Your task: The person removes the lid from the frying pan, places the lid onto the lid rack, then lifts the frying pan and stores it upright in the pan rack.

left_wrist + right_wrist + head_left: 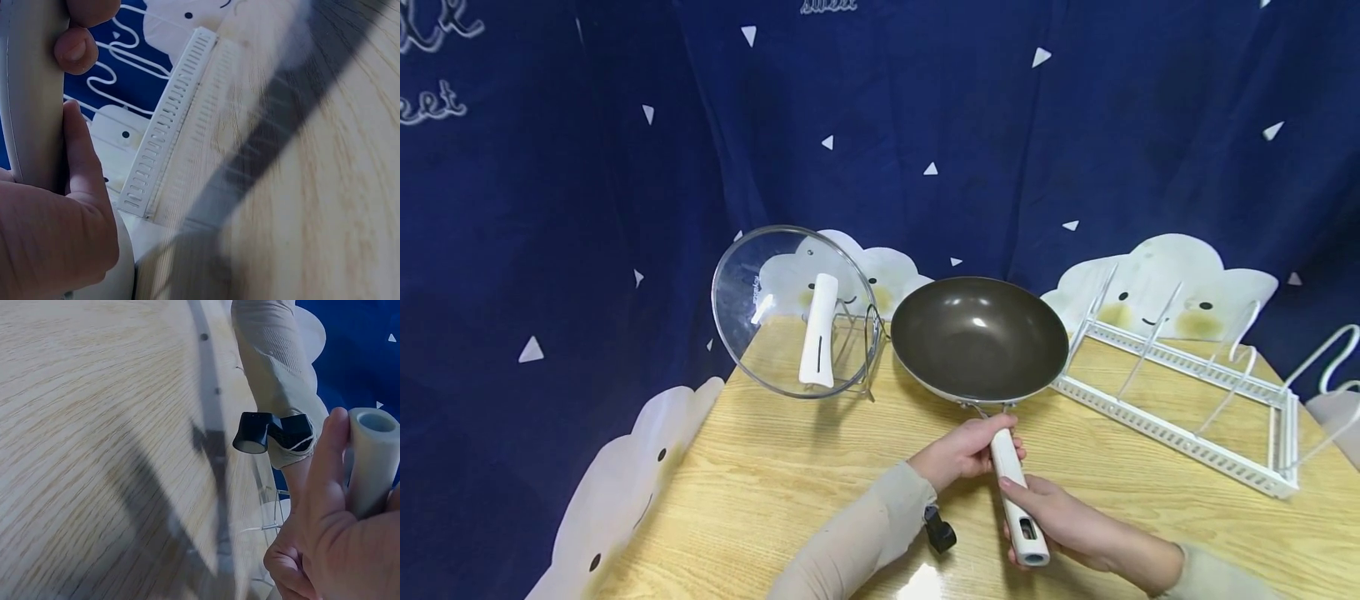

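Note:
A dark-lined frying pan point(977, 337) with a white handle point(1011, 467) is held over the wooden table in the head view. My left hand point(970, 450) grips the handle close to the pan body. Nearer the handle's end, my right hand point(1063, 518) holds it too, thumb along the top. The left wrist view has the left hand point(56, 231) beside the pale handle, with part of the pan low in that view. In the right wrist view the right hand point(356, 550) wraps the handle point(372, 469), whose hollow end faces the camera.
A glass lid point(767, 317) with a white grip leans upright in a wire stand point(871, 354) left of the pan. To the right lies a white slotted rack point(1180, 433) with wire dividers. A blue curtain point(880, 125) hangs behind the table point(760, 492).

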`<state>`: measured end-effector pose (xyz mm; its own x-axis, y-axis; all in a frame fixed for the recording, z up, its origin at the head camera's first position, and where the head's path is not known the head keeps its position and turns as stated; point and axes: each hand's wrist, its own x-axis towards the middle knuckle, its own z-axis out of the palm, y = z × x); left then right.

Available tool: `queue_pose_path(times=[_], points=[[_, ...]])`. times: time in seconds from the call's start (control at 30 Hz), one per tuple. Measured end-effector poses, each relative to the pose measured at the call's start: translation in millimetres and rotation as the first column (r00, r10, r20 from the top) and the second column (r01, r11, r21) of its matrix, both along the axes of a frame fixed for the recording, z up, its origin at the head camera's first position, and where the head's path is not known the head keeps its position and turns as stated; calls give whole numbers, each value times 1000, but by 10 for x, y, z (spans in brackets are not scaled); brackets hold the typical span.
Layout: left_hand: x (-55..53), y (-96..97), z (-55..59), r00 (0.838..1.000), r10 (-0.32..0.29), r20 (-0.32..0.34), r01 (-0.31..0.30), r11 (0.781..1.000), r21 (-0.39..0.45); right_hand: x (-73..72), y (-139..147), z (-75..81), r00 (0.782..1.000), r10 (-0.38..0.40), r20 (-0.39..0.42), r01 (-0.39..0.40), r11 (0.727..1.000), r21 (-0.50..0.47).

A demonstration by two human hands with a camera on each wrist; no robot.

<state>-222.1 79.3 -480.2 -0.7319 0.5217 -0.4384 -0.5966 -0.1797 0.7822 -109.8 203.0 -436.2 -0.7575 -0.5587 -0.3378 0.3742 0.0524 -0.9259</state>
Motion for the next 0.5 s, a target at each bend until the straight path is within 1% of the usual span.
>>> queue_pose_path(times=[0.3, 0.5], points=[[-24, -46, 29, 1000, 1, 9, -1, 1000, -15, 2, -93, -8, 999, -25, -25, 25, 1000, 2], [-29, -99, 27, 999, -30, 18, 31, 999, -17, 11, -154, -10, 999, -26, -23, 26, 1000, -3]])
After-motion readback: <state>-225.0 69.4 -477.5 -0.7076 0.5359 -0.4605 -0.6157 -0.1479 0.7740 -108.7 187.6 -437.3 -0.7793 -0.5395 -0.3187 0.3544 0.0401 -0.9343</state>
